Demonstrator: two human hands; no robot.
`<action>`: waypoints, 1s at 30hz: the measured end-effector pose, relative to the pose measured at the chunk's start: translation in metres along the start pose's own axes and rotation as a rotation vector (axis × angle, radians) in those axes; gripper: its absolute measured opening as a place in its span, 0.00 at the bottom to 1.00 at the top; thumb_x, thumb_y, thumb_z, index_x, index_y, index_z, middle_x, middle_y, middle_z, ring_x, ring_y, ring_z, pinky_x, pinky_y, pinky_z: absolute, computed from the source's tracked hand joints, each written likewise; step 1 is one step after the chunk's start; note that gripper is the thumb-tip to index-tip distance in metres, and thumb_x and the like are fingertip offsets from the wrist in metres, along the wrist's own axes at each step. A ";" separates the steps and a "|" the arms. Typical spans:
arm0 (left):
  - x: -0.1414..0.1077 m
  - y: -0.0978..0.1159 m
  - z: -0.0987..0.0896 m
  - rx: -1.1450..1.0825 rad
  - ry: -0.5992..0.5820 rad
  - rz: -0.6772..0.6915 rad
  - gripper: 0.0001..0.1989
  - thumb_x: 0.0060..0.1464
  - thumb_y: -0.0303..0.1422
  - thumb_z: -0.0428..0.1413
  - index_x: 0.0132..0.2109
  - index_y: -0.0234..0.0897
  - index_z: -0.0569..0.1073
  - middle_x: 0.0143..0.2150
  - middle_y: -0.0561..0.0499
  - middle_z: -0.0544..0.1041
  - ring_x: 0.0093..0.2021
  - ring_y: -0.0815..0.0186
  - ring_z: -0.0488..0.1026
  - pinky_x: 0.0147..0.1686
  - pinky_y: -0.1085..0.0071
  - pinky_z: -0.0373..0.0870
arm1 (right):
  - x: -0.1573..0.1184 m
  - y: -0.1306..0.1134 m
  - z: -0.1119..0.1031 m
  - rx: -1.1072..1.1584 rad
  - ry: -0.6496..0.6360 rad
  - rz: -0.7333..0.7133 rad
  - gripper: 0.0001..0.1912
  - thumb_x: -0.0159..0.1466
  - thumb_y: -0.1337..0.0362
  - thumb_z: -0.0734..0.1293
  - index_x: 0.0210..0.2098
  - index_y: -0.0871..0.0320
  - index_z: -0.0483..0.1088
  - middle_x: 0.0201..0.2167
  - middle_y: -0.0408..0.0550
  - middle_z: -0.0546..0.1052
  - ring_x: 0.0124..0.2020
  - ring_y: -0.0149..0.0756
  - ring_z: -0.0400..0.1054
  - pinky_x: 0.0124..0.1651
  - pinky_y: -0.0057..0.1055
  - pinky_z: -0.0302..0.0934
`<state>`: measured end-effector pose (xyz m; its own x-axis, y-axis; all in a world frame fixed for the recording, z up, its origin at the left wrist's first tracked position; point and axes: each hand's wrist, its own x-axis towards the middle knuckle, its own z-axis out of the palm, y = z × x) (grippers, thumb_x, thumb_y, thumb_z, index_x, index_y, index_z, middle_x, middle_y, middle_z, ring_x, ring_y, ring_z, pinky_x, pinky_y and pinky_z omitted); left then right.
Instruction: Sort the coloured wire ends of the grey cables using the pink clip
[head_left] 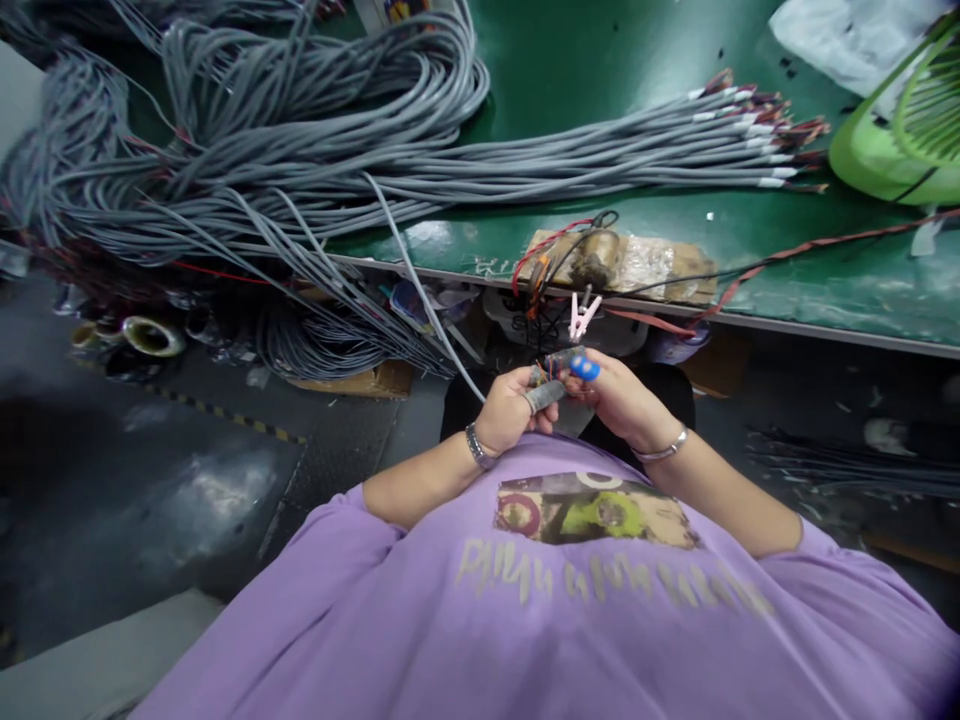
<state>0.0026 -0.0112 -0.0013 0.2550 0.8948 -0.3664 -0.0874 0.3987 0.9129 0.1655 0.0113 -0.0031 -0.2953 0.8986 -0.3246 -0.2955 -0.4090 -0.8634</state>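
Note:
My left hand (511,408) is closed around the end of a grey cable (427,295) that runs down from the bundle on the table. My right hand (616,392) meets it in front of my chest, its fingers pinched at the thin coloured wires (547,370) of that cable end. Dark coverings wrap some fingertips, and a blue one (584,368) sits on a right-hand digit. Just beyond the hands, a pink clip (583,316) stands at the table edge, below a small brownish device (596,258) on cardboard.
Grey cable bundles (300,130) cover the left and middle of the green table (570,50). A green fan (892,150) and a plastic bag (847,40) are at the right. Red and black leads cross the table's front. More coiled cables (322,340) lie beneath.

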 end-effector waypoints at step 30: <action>0.006 -0.002 0.001 -0.064 0.120 0.024 0.20 0.46 0.47 0.64 0.30 0.36 0.66 0.21 0.56 0.74 0.15 0.74 0.69 0.12 0.80 0.53 | 0.004 0.009 0.001 -0.076 0.160 -0.128 0.22 0.43 0.49 0.81 0.26 0.58 0.74 0.23 0.41 0.73 0.22 0.26 0.59 0.24 0.26 0.58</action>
<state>0.0056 -0.0068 -0.0051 0.1355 0.9204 -0.3666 -0.1539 0.3851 0.9099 0.1604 0.0114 -0.0117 -0.1100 0.9586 -0.2628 -0.2502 -0.2826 -0.9260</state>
